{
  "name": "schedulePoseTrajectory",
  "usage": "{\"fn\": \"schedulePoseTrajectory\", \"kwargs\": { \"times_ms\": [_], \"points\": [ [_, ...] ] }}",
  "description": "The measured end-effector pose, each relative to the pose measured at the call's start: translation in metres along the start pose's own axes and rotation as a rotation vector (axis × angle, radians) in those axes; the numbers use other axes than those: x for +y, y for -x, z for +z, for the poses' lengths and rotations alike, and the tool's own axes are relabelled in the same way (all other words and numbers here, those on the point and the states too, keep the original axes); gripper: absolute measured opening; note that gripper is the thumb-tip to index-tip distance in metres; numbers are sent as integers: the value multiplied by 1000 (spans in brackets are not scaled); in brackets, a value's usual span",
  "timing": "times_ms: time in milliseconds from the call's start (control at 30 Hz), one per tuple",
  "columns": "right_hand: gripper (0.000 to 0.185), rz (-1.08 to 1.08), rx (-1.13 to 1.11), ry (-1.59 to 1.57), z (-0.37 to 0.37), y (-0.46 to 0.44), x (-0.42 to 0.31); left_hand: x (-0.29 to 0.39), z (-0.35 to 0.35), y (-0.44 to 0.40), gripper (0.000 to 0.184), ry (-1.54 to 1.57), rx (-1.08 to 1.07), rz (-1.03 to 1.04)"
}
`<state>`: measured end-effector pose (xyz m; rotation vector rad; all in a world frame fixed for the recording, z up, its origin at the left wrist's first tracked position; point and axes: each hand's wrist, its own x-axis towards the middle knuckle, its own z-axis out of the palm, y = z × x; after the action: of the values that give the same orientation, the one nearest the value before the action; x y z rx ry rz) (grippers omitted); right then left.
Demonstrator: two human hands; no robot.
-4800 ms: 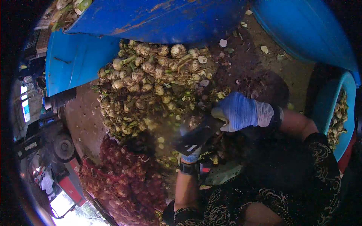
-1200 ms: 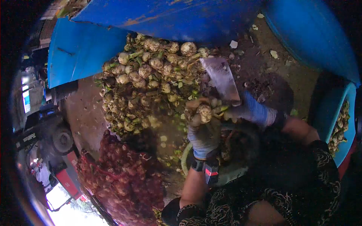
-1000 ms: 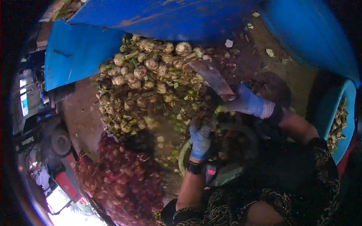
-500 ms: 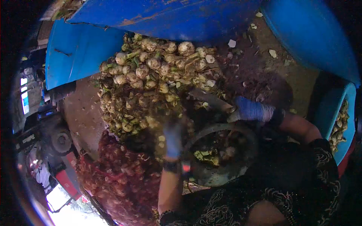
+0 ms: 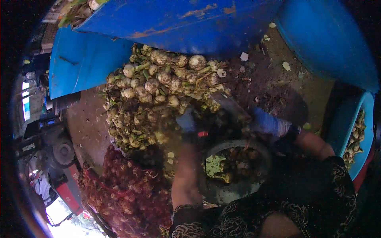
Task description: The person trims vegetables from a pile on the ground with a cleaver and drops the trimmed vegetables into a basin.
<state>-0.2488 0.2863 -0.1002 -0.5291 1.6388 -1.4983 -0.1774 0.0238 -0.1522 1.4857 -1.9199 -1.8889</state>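
My left hand (image 5: 185,121), in a blue glove, is at the near right edge of a heap of dirty whitish bulbs (image 5: 152,84) with green stalks and roots. Motion smears its fingers, so whether they grip a bulb is unclear. A dark band with a small red patch is at that wrist. My right hand (image 5: 264,122), also gloved in blue, is closed on a knife (image 5: 228,103), its broad blade pointing up and left toward the heap. Below and between the hands stands a round bucket (image 5: 234,194) with bulbs and a pale green piece inside.
A red mesh sack (image 5: 127,194) full of bulbs lies at lower left. Blue barrels (image 5: 325,43) stand behind the heap and at upper right. At far right is a light blue tub (image 5: 369,131) holding bulbs. Pale scraps (image 5: 286,66) litter the dirt floor.
My left hand has moved up and slightly right to the heap. The knife remains in my right hand, its blade a little lower and further right. The bucket shows more bulbs.
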Motion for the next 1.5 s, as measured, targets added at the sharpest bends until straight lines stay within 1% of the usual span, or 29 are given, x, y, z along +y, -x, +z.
{"fn": "schedulePoseTrajectory", "kwargs": {
  "times_ms": [33,100,133,200,233,267,300,333,367,400,467,500,567,633,767,867,900,967,1000,1067,1167,1233,1267,1333,1367,1400,1433,1467,1500],
  "points": [
    [53,-195,71,154,1,-6,15,-3,-1,6,30,509,66,-37],
    [53,-393,141,307,-2,-10,30,-2,-10,9,39,416,-138,64],
    [46,-280,75,383,-2,-11,22,6,-13,19,39,412,-134,62],
    [40,-169,6,455,-3,-13,0,23,-21,40,31,76,-261,309],
    [38,-111,-97,645,-1,-15,-19,26,-23,48,31,74,-260,308],
    [37,-52,-202,833,0,-17,-35,29,-23,55,36,156,-193,281],
    [37,-52,-202,833,1,-18,-48,33,-23,62,43,239,-126,252],
    [34,-167,-160,841,3,-18,-59,45,-21,72,43,238,-127,251],
    [32,-287,-113,851,5,-15,-66,56,-19,85,43,577,-300,37],
    [32,-286,-113,851,6,-14,-71,61,-20,95,45,909,-469,-194],
    [30,-433,-65,860,8,-11,-79,11,-40,87,57,119,-368,232],
    [30,-429,-64,861,9,-10,-82,11,-41,96,57,-21,-398,331],
    [29,-454,-85,832,11,-7,-85,10,-41,114,55,188,-558,191],
    [27,-433,-114,849,13,-6,-84,7,-43,124,54,316,-628,89],
    [26,-417,-201,899,14,-6,-74,-4,-51,130,51,326,-742,26],
    [27,-360,-150,913,16,-5,-52,-18,-55,129,49,243,-832,14],
    [27,-363,-153,911,17,-5,-48,-12,-54,130,49,165,-841,50],
    [27,-324,-123,778,16,-5,-40,3,-52,138,43,-315,-754,318],
    [27,-318,-122,777,15,-6,-32,11,-44,142,39,-262,-727,463],
    [28,-403,-121,775,13,-8,-21,12,-41,144,35,-204,-697,608],
    [30,-321,-172,711,13,-8,-34,3,-43,137,31,-243,-661,605],
    [31,-354,-141,682,13,-10,-23,9,-38,132,36,-520,-569,942],
    [33,-395,-115,653,12,-12,-17,13,-38,135,36,-518,-575,943],
    [32,-383,-147,716,10,-14,-14,45,-33,151,46,-344,-587,180],
    [31,-368,-176,778,8,-15,-11,46,-38,154,46,-344,-588,180],
    [31,-367,-174,779,-2,-21,-2,46,-47,158,53,-244,-674,197],
    [30,-102,-200,873,-18,-29,12,46,-57,161,59,-146,-765,214],
    [29,162,-233,954,-26,-31,20,54,-60,165,65,-63,-777,159],
    [29,134,-254,957,-29,-35,18,63,-63,170,71,20,-787,103]
  ]
}}
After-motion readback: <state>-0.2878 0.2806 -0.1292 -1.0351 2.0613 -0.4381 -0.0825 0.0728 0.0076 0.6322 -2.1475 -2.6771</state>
